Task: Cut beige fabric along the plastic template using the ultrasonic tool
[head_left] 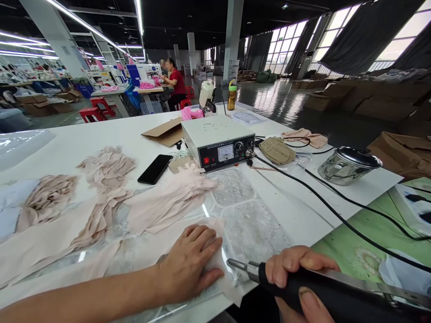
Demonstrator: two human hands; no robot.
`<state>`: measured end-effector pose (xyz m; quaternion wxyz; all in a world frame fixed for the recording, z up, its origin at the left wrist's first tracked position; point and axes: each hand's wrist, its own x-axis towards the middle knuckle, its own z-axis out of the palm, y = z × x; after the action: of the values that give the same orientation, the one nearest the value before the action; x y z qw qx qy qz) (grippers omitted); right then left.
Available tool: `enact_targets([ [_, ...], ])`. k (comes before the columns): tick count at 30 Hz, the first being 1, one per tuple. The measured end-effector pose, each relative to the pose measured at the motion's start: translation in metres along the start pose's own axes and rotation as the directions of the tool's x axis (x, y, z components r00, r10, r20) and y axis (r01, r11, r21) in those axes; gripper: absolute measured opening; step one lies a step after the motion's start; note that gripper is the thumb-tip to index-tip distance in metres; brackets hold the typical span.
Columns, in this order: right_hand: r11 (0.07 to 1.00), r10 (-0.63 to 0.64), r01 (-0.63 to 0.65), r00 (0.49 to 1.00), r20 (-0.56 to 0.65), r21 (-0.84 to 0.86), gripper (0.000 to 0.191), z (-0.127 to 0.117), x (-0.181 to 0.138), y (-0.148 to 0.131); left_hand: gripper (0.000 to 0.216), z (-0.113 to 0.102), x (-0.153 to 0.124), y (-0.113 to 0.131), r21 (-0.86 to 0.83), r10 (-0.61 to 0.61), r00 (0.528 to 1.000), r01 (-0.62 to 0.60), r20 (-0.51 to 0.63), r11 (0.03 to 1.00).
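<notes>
My left hand (190,260) lies flat, fingers together and stretched out, on a pale beige fabric piece (158,242) near the table's front edge. Beneath the fabric is a clear sheet over a grey marbled surface (252,224). My right hand (299,269) is wrapped round a black handheld ultrasonic cutter (350,296). Its metal tip points left, just right of the fabric and my left thumb; I cannot tell whether it touches the surface. Several layered beige fabric strips (168,197) lie beyond my left hand, with more bunched fabric (107,168) farther left.
A white control box (218,134) with a dial stands behind the work area; a black cable (313,193) runs from it toward the right. Nearby are a phone (155,169), a lidded metal pot (348,166), brown card patterns (276,150) and a bottle (231,96). A person (175,83) sits farther back.
</notes>
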<state>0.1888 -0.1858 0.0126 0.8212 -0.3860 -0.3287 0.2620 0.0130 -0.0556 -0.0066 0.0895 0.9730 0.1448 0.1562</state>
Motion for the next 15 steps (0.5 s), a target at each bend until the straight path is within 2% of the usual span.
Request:
enact_targets([
  [4,1.000,-0.012,0.011,0.999,-0.034,-0.016,0.011,0.004,0.000,0.006,0.044,0.000,-0.001,0.000,-0.003,-0.008,1.000,0.008,0.015,1.000],
  [9,0.999,-0.030,0.031,0.999,0.015,-0.045,0.009,0.006,0.001,0.011,0.046,0.000,-0.001,-0.001,-0.010,-0.012,0.999,0.012,0.040,1.000],
  [15,0.999,-0.029,0.029,1.000,0.010,-0.038,0.010,0.007,0.003,0.014,0.045,0.001,-0.001,0.000,-0.024,-0.019,0.999,0.019,0.030,1.000],
])
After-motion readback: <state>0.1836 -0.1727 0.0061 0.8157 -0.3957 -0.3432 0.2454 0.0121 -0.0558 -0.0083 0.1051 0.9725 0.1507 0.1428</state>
